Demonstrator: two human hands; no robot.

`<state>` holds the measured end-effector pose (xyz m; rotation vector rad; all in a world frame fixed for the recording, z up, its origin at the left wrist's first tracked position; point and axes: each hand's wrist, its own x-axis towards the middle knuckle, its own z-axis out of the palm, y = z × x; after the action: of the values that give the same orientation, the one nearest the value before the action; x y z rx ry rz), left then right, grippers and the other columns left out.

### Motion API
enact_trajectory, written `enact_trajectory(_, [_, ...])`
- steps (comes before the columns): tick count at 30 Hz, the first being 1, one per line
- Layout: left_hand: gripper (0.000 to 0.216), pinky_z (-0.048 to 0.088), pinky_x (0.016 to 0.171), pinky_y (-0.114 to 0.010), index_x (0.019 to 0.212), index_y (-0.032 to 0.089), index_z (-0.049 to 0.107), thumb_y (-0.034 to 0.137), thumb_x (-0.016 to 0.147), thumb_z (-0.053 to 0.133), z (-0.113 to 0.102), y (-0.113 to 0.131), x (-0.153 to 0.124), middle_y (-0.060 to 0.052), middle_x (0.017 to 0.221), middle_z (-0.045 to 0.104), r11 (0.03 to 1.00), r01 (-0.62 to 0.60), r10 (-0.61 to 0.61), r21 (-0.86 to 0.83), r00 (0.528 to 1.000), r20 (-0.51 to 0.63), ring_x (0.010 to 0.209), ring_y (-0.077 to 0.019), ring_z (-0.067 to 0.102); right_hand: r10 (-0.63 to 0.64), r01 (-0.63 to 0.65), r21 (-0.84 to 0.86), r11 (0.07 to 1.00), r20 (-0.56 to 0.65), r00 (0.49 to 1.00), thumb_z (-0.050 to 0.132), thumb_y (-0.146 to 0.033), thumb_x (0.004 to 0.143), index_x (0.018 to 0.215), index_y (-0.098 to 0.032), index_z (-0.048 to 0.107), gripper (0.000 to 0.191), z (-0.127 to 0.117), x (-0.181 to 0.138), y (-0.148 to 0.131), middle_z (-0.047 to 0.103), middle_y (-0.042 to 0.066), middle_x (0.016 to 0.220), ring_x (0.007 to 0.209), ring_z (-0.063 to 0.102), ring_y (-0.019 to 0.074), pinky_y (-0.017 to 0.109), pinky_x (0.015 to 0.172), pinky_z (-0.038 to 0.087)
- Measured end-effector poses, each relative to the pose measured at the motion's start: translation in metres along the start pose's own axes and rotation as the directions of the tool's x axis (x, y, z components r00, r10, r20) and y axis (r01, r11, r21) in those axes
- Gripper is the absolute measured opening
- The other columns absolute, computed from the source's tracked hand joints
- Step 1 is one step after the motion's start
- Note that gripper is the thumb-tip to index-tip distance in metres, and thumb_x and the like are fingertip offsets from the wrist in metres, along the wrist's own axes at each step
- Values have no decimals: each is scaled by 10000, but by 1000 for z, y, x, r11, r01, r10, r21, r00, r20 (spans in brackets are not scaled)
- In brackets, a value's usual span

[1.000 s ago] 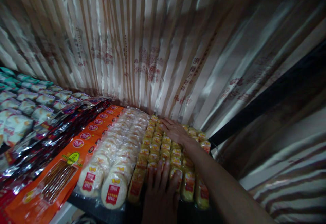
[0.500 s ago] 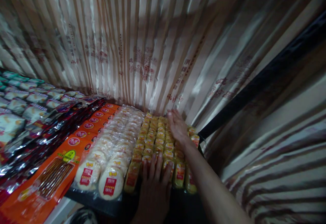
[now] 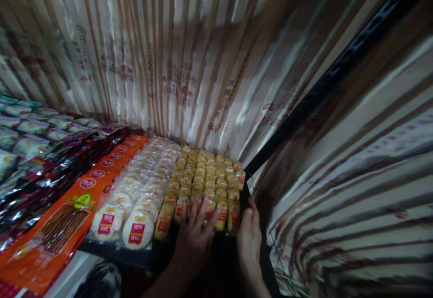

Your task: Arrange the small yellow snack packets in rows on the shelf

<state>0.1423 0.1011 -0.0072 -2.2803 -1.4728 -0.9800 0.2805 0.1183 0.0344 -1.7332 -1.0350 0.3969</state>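
Rows of small yellow-wrapped snack packs point(image 3: 199, 171) stand packed together on a dark shelf point(image 3: 216, 262). My left hand point(image 3: 194, 230) lies with its fingers spread on the front packs of these rows. Along the right side of the rows, by the front corner, my right hand point(image 3: 249, 232) is held on edge with its fingers stretched out, close to the end pack. No pack is gripped by either hand. Directly left of the yellow packs are clear-wrapped round white rice crackers point(image 3: 137, 230).
Orange snack bags point(image 3: 61, 230) overlap in a row left of the rice crackers. Beyond them lie dark shiny packets point(image 3: 57, 176) and white packets point(image 3: 34, 126). A pleated printed sheet point(image 3: 189, 63) hangs behind, and a black slotted post point(image 3: 324, 76) rises at the right.
My right hand has come from the back of the yellow packs to their front right side. My left hand stays on the front packs. The view has shifted slightly right.
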Motion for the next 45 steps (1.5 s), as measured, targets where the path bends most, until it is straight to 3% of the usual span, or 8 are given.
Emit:
enact_trajectory(4, [417,63,1108,-505,1289,290,439,353,877,439,0,7,-1,1,1452,307,976,-212,214,-43,975,57,1340,-259,244,123,-122,-14,992,91,988,311,-635,783,1375,-142,297,770,-3,-7,18,338,131,1426,1310,303,266,440,1077,219])
enact_trajectory(7, [384,30,1118,-484,1258,264,473,359,891,411,3,10,-2,12,1441,331,964,-257,263,-64,959,105,1350,-231,222,172,-173,-4,985,154,973,344,-650,765,1396,-175,260,795,-1,-7,21,323,109,1440,1302,326,268,428,1057,274])
enact_trajectory(16, [387,32,1116,-473,1269,246,458,356,906,380,9,11,1,-4,1456,294,973,-229,228,-15,963,141,1351,-209,221,145,-162,62,985,216,966,257,-642,800,1410,-158,215,780,17,4,14,314,100,1444,1294,350,238,400,1049,308])
enact_trajectory(21, [399,41,1110,-499,1282,241,448,347,900,396,20,13,4,13,1485,207,979,-203,202,6,976,83,1355,-255,197,158,-175,70,982,202,967,228,-631,813,1408,-166,216,755,24,10,14,376,113,1407,1291,352,239,420,1035,325])
enact_trajectory(25, [420,91,1100,-505,1309,248,416,334,899,392,20,14,8,11,1496,163,981,-192,189,30,978,86,1352,-281,196,99,-120,97,988,198,975,256,-616,816,1404,-173,222,737,27,11,17,338,113,1428,1305,326,242,433,1058,289])
enact_trajectory(32, [425,121,1089,-518,1308,248,423,323,891,402,18,15,10,-20,1487,211,979,-192,184,71,977,107,1335,-283,243,64,-83,85,993,204,977,244,-597,830,1402,-182,225,707,31,12,18,285,101,1457,1329,279,229,430,1087,239])
enact_trajectory(37, [443,56,1105,-527,1304,218,434,337,878,423,23,15,8,-21,1481,234,981,-174,165,81,981,107,1349,-292,199,37,-55,83,995,212,977,239,-581,843,1400,-198,238,675,34,13,23,298,90,1453,1327,282,218,427,1089,231])
enact_trajectory(45, [448,56,1099,-529,1321,212,407,343,894,375,22,14,8,-8,1501,142,981,-179,166,71,974,154,1363,-291,150,100,-113,64,992,176,979,254,-614,819,1394,-176,262,723,29,17,18,299,94,1452,1323,292,219,402,1091,228])
